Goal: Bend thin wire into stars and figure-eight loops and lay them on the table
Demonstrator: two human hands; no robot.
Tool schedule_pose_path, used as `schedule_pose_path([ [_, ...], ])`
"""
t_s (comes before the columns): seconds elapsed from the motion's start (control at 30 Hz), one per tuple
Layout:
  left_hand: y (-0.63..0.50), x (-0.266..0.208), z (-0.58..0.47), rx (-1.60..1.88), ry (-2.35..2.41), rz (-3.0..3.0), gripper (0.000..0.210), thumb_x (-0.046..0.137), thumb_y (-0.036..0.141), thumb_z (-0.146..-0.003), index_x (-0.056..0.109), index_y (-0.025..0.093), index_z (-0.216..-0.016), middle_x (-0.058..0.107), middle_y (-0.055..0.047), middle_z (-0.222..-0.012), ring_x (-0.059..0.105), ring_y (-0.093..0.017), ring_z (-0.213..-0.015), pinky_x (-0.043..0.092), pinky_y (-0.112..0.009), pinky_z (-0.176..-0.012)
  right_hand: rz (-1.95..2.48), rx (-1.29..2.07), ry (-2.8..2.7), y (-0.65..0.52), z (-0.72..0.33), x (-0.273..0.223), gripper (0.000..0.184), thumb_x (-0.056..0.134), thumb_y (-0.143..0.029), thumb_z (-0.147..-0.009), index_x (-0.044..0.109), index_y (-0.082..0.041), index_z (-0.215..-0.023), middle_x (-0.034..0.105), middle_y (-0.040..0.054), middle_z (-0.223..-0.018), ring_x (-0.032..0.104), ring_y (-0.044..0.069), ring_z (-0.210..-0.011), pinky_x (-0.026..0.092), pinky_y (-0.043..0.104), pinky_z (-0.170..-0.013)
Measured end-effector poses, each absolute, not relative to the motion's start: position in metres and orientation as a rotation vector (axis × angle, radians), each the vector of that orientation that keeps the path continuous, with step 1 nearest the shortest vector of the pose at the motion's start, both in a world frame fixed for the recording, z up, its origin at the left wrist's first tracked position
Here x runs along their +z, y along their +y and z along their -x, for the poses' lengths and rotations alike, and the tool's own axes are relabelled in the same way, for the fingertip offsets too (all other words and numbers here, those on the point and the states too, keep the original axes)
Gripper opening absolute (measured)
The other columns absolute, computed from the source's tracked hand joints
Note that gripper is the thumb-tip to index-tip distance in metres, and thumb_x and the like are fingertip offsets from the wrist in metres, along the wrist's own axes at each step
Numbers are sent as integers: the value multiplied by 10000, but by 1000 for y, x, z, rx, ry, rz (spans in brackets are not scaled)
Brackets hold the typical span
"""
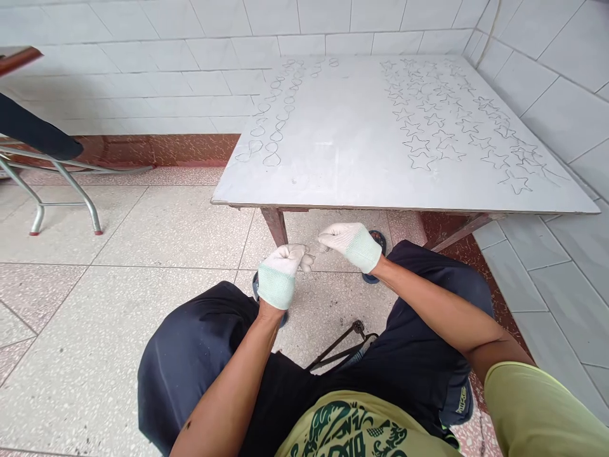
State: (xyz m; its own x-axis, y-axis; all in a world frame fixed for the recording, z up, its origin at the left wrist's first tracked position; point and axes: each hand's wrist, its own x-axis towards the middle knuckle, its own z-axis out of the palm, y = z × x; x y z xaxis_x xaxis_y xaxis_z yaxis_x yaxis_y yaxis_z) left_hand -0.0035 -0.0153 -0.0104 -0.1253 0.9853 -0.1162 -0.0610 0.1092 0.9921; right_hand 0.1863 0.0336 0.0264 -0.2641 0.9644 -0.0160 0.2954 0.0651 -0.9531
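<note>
Both my hands wear white gloves with pale green cuffs and are held close together in front of the table's near edge. My left hand is closed, fingertips pinched toward the right. Opposite it my right hand is also pinched, its fingertips pointing left. A thin wire shows faintly between the two sets of fingertips; its exact shape is too fine to make out. On the white tabletop lie rows of wire stars at the right and wire figure-eights at the left.
Tiled walls stand behind and to the right of the table. A wooden table leg comes down just beyond my left hand. At far left, a person's dark trouser leg rests by a metal-framed stool. A dark folding frame sits between my knees.
</note>
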Motion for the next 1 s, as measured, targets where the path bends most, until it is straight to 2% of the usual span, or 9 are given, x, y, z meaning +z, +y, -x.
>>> schedule_pose_path([
  [0.13, -17, -3, 0, 1258, 1390, -1047, 270, 746, 451, -850, 693, 188, -821, 755, -38, -695, 654, -164, -586, 497, -305, -654, 1238, 1315, -1622, 34, -187, 29, 185, 700, -317, -845, 790, -185, -751, 802, 31, -797, 738, 185, -786, 551, 284, -754],
  [0.37, -22, 2, -6, 1282, 1429, -1067, 263, 734, 443, -885, 729, 185, -834, 764, -40, -722, 660, -164, -613, 510, -309, -700, 1238, 1258, -1658, 34, -189, 29, 229, 769, -412, -825, 818, -197, -762, 815, 37, -866, 737, 205, -868, 553, 308, -815],
  [0.6, -23, -8, -7, 1311, 1449, -1073, 273, 726, 441, -919, 753, 184, -829, 775, -52, -760, 701, -180, -694, 521, -312, -747, 1216, 1519, -1524, 33, -182, 30, 264, 826, -409, -779, 751, -174, -684, 742, 30, -686, 680, 154, -664, 559, 282, -679],
  [0.87, -15, -11, -9, 1277, 1249, -961, 268, 773, 448, -833, 719, 188, -865, 762, -36, -750, 647, -154, -610, 495, -298, -659, 1240, 1530, -1525, 29, -178, 35, 267, 829, -377, -775, 705, -178, -650, 724, 5, -638, 669, 131, -631, 560, 249, -652],
  [1.0, -14, -11, -8, 1246, 1283, -972, 247, 791, 422, -805, 704, 191, -822, 752, -36, -742, 647, -156, -620, 479, -293, -629, 1273, 1579, -1498, 26, -172, 33, 205, 812, -292, -787, 714, -172, -654, 727, 0, -635, 667, 118, -617, 562, 236, -651],
])
